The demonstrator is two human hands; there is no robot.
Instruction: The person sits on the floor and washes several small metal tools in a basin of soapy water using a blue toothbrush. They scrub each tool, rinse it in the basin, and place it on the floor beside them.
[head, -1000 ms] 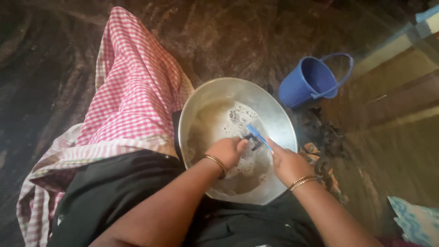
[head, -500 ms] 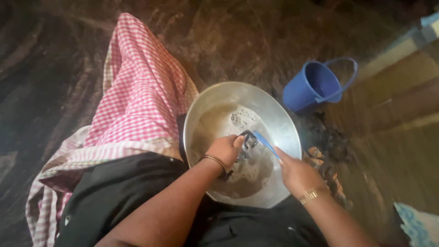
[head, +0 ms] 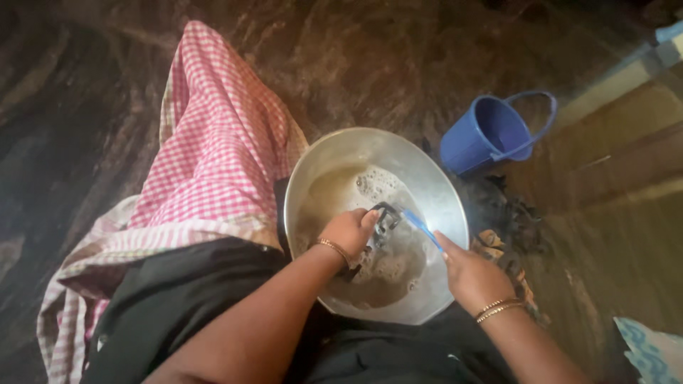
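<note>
Gripped in the left hand (head: 350,231) is a small dark object (head: 382,222), its make too blurred to tell; the fingers curl shut around it and hold it low inside the steel basin (head: 313,185), just above the murky, foamy water (head: 370,188). Closed as well, the right hand (head: 473,277) pinches the blue handle of a toothbrush (head: 420,226), whose head end touches the dark object over the middle of the basin. Both wrists carry thin gold bangles (head: 333,247).

From the head view, the basin sits on a dark stone floor (head: 107,85). Left of the basin lies a pink-and-white checked cloth (head: 213,149), spread over the person's leg, with black fabric (head: 178,306) nearer the camera. Beyond the basin's right rim, a blue bucket (head: 487,135) lies tipped on its side, just apart from the basin. Dark debris (head: 505,213) is scattered on the floor right of the basin.
</note>
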